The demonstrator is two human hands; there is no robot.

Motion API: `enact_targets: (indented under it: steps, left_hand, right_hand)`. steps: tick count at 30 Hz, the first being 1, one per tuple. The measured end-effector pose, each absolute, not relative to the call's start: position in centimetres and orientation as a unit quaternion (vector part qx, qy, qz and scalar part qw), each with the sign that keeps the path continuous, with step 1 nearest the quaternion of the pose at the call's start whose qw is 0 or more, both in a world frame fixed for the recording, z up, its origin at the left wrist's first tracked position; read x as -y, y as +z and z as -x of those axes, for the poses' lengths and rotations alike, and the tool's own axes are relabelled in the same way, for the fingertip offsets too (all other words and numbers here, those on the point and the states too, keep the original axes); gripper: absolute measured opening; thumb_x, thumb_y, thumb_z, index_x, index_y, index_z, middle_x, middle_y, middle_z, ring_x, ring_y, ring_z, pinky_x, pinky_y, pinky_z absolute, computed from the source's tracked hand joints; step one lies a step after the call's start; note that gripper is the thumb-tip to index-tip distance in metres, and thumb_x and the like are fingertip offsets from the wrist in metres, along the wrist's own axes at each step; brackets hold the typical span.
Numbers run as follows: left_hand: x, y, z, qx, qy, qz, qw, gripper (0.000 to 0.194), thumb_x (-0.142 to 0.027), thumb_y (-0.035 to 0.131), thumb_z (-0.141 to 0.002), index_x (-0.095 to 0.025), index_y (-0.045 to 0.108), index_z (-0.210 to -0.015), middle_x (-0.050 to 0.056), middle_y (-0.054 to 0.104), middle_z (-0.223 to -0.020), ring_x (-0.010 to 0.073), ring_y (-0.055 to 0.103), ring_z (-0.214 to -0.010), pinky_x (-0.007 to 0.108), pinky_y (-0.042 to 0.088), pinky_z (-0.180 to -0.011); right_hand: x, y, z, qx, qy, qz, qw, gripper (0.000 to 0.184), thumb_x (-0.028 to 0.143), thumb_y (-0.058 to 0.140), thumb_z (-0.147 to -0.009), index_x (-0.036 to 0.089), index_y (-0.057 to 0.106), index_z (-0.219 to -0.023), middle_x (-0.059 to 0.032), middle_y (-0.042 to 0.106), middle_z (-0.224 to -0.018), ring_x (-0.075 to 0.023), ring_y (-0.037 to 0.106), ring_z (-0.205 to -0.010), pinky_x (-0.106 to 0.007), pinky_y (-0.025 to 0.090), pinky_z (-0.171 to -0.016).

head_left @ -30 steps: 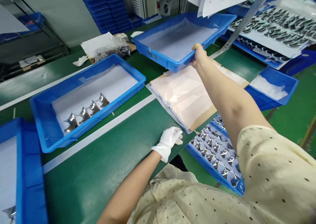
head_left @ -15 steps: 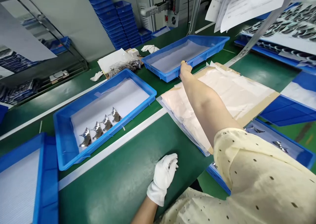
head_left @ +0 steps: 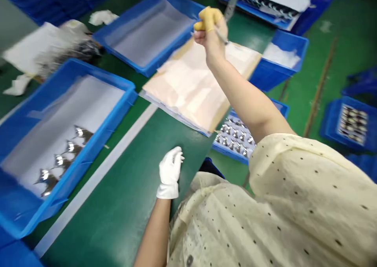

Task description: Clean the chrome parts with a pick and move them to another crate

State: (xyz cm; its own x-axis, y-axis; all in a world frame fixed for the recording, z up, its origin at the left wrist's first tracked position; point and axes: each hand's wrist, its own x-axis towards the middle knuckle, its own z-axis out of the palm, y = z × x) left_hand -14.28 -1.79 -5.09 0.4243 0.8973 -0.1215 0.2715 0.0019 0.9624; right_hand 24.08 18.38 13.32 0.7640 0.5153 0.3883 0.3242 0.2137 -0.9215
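The green bench [head_left: 126, 204] runs beneath me, with blue trays around it. On the left, the lined tray [head_left: 97, 78] holds four metal parts [head_left: 72, 147] in a row. The far tray [head_left: 141, 64] shows only its lining, and the packed tray [head_left: 279, 106] lies right of the paper stack [head_left: 188, 86]. My right hand [head_left: 210, 33] is over the stack's far end, its yellow-capped fingers [head_left: 207, 17] curled around a slim pen [head_left: 221, 35], though blur hides how firmly. My left hand [head_left: 170, 172], in a white glove, rests on the bench, loosely open and holding nothing. A slip could streak the paper, and a careless elbow could jolt the packed tray.
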Motion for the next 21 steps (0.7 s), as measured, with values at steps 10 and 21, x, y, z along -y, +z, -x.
enact_targets:
  steps: [10, 21]
  left_hand:
    - [1.5, -3.2, 14.2, -0.446, 0.213, -0.777, 0.39, 0.037, -0.046, 0.061, -0.1, -0.019, 0.076, -0.12, 0.011, 0.079, -0.124, 0.0242, 0.077, -0.112, 0.041, 0.06, -0.106]
    - [4.6, 1.1, 17.1, -0.565, 0.172, -0.658, 0.468, 0.056, -0.068, 0.074, -0.085, -0.017, 0.078, -0.109, 0.011, 0.081, -0.106, 0.0198, 0.072, -0.08, 0.035, 0.065, -0.08]
  right_hand:
    - [28.3, -8.0, -18.9, -0.289, 0.11, 0.712, 0.631, 0.037, 0.04, 0.066, -0.105, 0.014, 0.066, -0.131, -0.0106, 0.069, -0.126, -0.021, 0.071, -0.107, -0.04, 0.063, -0.092]
    - [28.8, -23.9, -23.0, -0.378, 0.332, 0.658, 0.56, 0.041, 0.04, 0.067, -0.104, 0.016, 0.064, -0.138, -0.0126, 0.065, -0.137, -0.0245, 0.068, -0.119, -0.046, 0.061, -0.101]
